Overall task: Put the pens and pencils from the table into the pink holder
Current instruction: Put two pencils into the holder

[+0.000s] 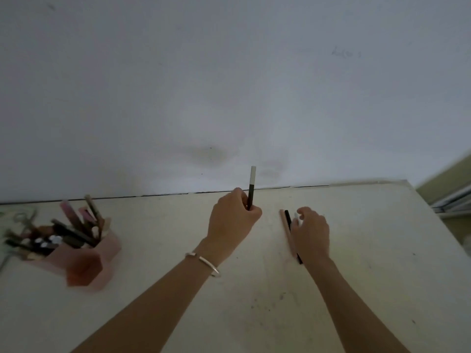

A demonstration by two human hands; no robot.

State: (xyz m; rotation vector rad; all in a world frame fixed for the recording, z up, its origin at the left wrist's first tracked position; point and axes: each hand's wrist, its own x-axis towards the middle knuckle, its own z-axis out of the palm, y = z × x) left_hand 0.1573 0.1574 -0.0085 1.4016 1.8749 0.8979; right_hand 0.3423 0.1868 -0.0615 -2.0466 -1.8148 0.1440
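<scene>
1. Two bare forearms reach in from the near edge over a pale table (369,263). A silver bangle (204,262) sits on the left wrist.
2. Pink holder (86,263) stands far left on the table, well apart from both hands. It is blurred but crowded with pens and pencils leaning at angles. Scissors (24,217) lie just behind it.
3. Left hand (233,217), mid-table: fingers curled tight round a black pen with a white end (251,189), held upright, white end up.
4. Right hand (309,233), near the left one: fingers bent down over a pink pencil (285,225) and a black pen (288,219), which lie side by side on the table. Possibly something small and white at the fingertips. Cannot tell whether the hand grips anything or only touches.
5. Grey wall (229,85) rises behind the table's far edge, with faint dark smudges low down.
</scene>
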